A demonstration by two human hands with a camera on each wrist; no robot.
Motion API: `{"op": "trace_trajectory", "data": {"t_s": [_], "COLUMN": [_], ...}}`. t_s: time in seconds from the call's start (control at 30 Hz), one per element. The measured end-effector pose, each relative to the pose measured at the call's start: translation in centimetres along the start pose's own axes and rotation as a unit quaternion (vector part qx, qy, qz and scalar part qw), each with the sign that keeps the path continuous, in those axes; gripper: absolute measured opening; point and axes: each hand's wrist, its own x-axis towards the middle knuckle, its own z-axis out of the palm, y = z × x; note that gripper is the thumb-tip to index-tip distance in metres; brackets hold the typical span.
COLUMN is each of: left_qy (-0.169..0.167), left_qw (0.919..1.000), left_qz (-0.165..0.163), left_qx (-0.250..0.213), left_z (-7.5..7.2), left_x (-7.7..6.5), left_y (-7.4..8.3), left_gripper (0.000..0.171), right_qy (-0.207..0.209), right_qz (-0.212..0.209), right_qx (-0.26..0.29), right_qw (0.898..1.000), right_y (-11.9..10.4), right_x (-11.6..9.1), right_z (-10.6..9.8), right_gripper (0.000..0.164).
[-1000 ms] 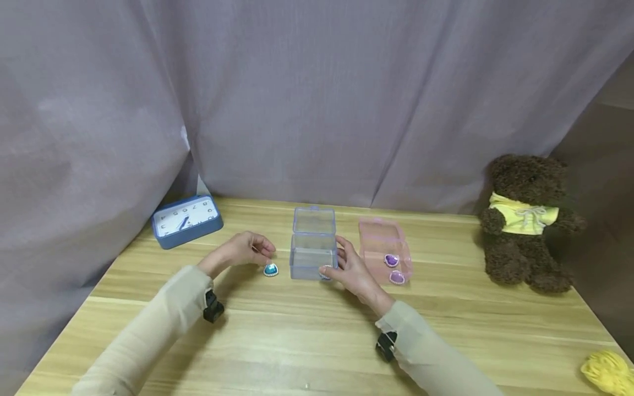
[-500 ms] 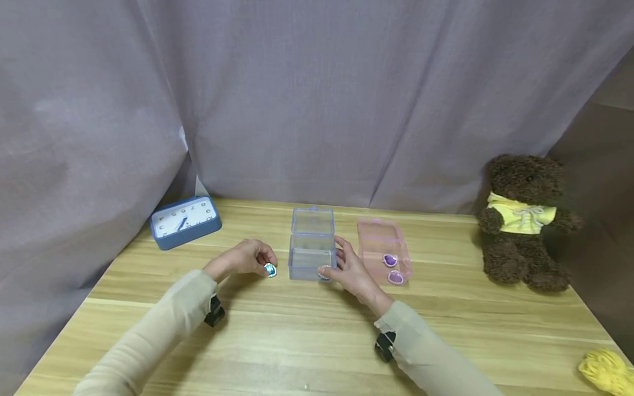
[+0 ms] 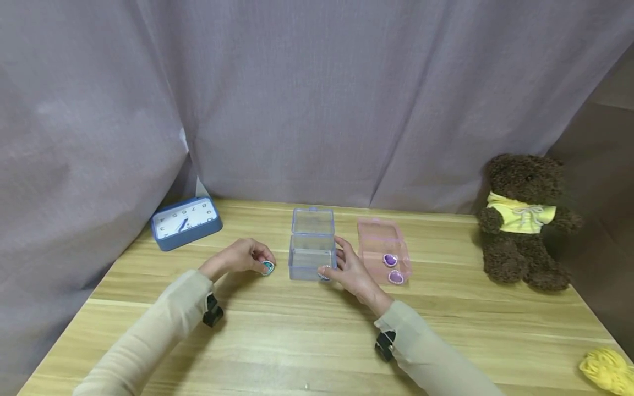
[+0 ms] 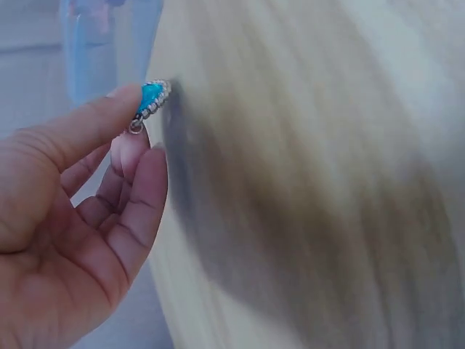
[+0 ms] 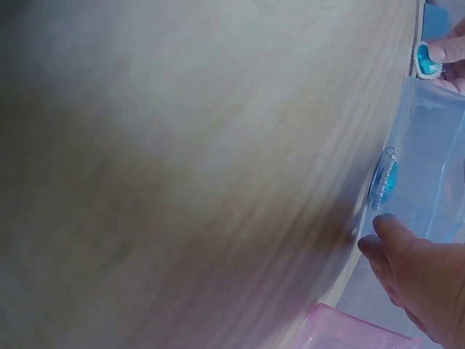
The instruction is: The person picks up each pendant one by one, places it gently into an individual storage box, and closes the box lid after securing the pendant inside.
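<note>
Pinching blue gem [image 4: 151,97] edge-only with left grip [image 3: 244,256], so could totally fumble; holding blue box [image 3: 303,273] with right grip [image 3: 355,274].

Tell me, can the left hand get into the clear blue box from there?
Probably yes. The left hand, pinching a turquoise gem, is beside the clear blue box, whose lid is open, and nothing shows between them; the right hand is at the box's other side.

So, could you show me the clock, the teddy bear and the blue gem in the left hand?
Clock [image 3: 185,220]: head view, on its white face.
Teddy bear [image 3: 525,220]: head view, on its yellow top.
Held blue gem [image 4: 150,96]: left wrist view, on its blue stone.
</note>
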Motion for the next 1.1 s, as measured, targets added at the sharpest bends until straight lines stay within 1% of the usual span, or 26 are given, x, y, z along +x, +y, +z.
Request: {"op": "trace_trajectory", "data": {"t_s": [0.07,0.13,0.17,0.2,0.27,0.3,0.4,0.53,0.63,0.83,1.0,1.1], "left_qy": [0.017,0.038,0.052,0.065,0.09,0.098,0.11,0.099,0.088,0.069,0.055,0.054], "left_qw": [0.9997,0.9968,0.9936,0.9888,0.9755,0.969,0.9576,0.9501,0.9499,0.9571,0.9631,0.9694], "left_qz": [-0.003,-0.02,-0.024,-0.027,-0.032,-0.03,-0.011,0.004,0.004,0.003,0.002,-0.006], "left_qx": [-0.016,-0.068,-0.098,-0.131,-0.198,-0.225,-0.266,-0.296,-0.3,-0.281,-0.264,-0.239], "left_z": [-0.4,-0.8,-0.9,-1.1,-1.1,-1.1,-0.6,0.7,1.7,3.4,4.3,4.5], "left_x": [0.0,0.2,0.3,0.5,1.0,1.3,2.1,3.2,4.0,5.4,6.0,6.3], "left_y": [0.0,0.1,0.2,0.4,0.8,1.1,2.2,3.5,4.4,5.4,6.1,6.4], "left_gripper": [0.019,0.022,0.024,0.026,0.03,0.032,0.036,0.038,0.036,0.036,0.034,0.032], "right_qy": [-0.001,-0.001,0.0,0.0,0.002,0.003,0.002,-0.003,-0.003,-0.002,0.003,0.005], "right_qz": [-0.001,-0.001,0.0,-0.002,-0.007,-0.008,-0.01,-0.009,-0.008,-0.001,0.003,0.005], "right_qx": [-0.001,-0.002,0.0,-0.002,-0.002,-0.001,-0.001,-0.003,-0.005,-0.004,-0.009,-0.012], "right_qw": [1.0,1.0,1.0,1.0,1.0,1.0,1.0,1.0,1.0,1.0,1.0,1.0], "right_y": [0.0,0.1,0.1,0.1,0.1,0.2,0.2,0.2,0.1,0.0,-0.1,-0.1], "right_x": [0.0,0.0,0.0,0.0,0.1,0.1,0.1,0.1,0.1,0.0,0.0,0.0], "right_z": [0.0,-0.1,-0.1,-0.1,-0.2,-0.2,-0.2,-0.2,-0.1,0.0,0.0,0.0], "right_gripper": [0.083,0.083,0.083,0.083,0.082,0.082,0.082,0.081,0.081,0.084,0.083,0.083]}}
